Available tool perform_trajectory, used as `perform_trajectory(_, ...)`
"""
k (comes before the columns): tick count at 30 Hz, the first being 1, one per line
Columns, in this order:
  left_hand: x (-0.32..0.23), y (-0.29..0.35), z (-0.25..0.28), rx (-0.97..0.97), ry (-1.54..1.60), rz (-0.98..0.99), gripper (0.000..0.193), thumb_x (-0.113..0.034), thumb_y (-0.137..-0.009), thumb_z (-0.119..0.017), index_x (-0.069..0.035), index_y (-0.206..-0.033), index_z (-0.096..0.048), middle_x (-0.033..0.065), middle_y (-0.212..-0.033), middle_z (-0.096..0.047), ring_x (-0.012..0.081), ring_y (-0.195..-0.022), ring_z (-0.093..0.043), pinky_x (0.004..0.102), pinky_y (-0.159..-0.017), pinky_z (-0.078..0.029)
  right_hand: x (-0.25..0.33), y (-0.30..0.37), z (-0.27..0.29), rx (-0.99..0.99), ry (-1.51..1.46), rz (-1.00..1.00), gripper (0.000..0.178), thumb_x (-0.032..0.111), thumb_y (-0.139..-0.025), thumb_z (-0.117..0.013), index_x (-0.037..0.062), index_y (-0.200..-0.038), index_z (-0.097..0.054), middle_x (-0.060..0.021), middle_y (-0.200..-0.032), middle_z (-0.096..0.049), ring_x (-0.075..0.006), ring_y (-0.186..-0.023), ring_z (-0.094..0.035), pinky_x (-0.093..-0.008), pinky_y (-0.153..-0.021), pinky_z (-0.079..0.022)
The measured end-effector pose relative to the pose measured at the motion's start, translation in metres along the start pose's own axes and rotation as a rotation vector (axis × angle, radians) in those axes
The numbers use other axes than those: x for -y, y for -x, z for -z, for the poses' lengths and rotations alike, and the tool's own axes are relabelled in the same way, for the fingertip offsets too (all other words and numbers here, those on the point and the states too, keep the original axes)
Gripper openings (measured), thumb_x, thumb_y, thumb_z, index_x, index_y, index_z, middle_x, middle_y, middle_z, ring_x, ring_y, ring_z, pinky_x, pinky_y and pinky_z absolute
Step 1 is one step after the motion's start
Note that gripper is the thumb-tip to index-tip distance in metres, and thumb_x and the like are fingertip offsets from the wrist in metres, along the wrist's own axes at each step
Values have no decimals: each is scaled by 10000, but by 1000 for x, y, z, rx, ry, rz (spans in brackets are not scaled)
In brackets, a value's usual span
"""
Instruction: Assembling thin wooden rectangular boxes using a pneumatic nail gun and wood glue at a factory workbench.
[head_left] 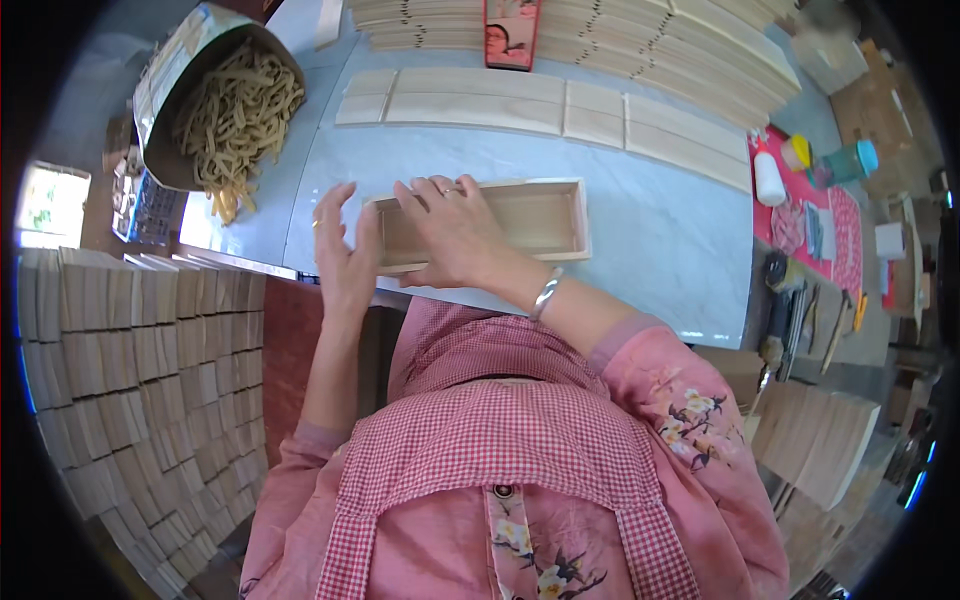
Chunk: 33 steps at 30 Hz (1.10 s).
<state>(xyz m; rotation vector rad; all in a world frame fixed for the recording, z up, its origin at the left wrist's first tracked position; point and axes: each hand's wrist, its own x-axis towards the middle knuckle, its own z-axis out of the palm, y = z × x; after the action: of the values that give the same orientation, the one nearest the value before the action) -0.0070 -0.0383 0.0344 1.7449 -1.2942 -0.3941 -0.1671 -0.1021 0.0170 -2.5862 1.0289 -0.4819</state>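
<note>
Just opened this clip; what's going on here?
The person's right hand spans an open, pale wooden box on a table. The left hand is spread open at the box's left end; whether it touches is hard to tell. Beyond the box lies a row of flat wooden pieces, with a bag of tan strips to the left.

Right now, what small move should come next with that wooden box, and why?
Perhaps bring the left hand's grip gently against the left end of the wooden box. The right hand's grip reaches across the box, fingers at its far wall, while the left one stands open by that end, so a second hold might steady it.
</note>
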Motion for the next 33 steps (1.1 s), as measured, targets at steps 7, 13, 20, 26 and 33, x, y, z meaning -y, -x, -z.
perform_trajectory(7,-31,-2,-40,178,-153,-216,533,-295,-957,-679,-35,-1394,-520,201,-1533,-426,372,-1385,-433,480,-1093,-394,-29,87,48,-701,-358,-126,316,129,-879,-661,42,-1181,-624,-132,-1186,-634,-309,-1068,-605,-390,-917,-495)
perform_trajectory(13,-66,41,-98,434,-344,-613,916,-547,-834,-731,-66,-1532,-383,204,-1576,-369,394,-1474,-325,571,-1201,-230,-86,158,73,-488,-818,-807,158,84,-936,-639,-22,-1041,-687,-82,-871,-685,-170,-746,-638,-269,-630,-525)
perform_trajectory(20,-84,48,-115,645,-503,-679,1168,-689,-681,-777,-96,-1579,-322,174,-1572,-364,367,-1481,-312,588,-1214,-179,-92,154,73,-143,-1052,-854,125,72,-938,-621,-36,-985,-662,-66,-786,-656,-146,-677,-593,-266,-608,-497)
perform_trajectory(26,-89,44,-121,623,-516,-688,1064,-691,-689,-764,-203,-1560,-395,164,-1491,-421,368,-1400,-372,597,-1188,-205,-114,162,41,-217,-1074,-635,89,69,-941,-601,-17,-921,-612,-51,-742,-623,-135,-631,-534,-275,-576,-459)
perform_trajectory(33,-92,42,-127,598,-530,-752,871,-689,-707,-747,-320,-1466,-530,161,-1439,-447,375,-1325,-403,598,-1154,-222,-112,145,34,-493,-872,-684,72,55,-938,-568,10,-883,-560,-65,-718,-589,-158,-619,-504,-303,-584,-446)
